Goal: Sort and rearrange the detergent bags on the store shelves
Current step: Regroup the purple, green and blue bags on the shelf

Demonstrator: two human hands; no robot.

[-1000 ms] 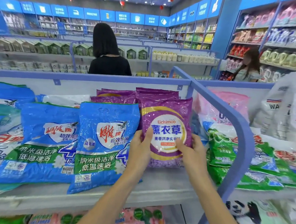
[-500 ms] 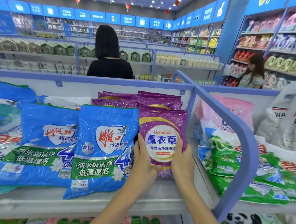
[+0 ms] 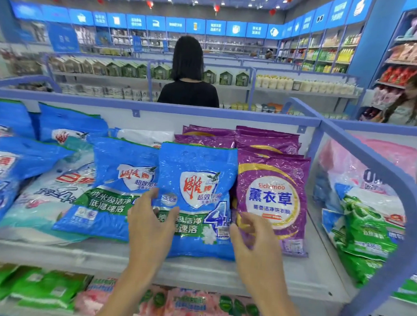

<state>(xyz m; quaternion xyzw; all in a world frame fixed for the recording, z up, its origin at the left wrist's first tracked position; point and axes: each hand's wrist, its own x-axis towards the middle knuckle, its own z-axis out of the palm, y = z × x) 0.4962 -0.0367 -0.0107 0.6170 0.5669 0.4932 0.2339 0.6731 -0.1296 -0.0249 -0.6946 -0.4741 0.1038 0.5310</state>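
From the head camera: a store shelf (image 3: 194, 268) full of detergent bags. At the right end, close to the blue rail (image 3: 384, 175), a purple lavender bag (image 3: 272, 201) standing straight, face out. Looks done. Just left of it and touching, a blue bag (image 3: 196, 181), its bottom edge nearer than the purple one's. Probably the next one to fix.

At the left edge of that blue bag, the left hand (image 3: 152, 225), thumb on the front, fingers loose. Grasping or only touching: cannot tell. Low down, at the line between blue and purple, the right hand (image 3: 253, 242) with bent fingers. Holding anything or not: cannot tell.

Further left, more blue bags (image 3: 124, 176) and a white-and-blue bag (image 3: 49, 196), leaning and piled on each other. Lots left to tidy there.

Counting now. Purple bags: about five, one in front and the rest behind. Blue bags of the same kind: about five. Green bags (image 3: 367, 230) in the next part on the right: too bunched up to count.
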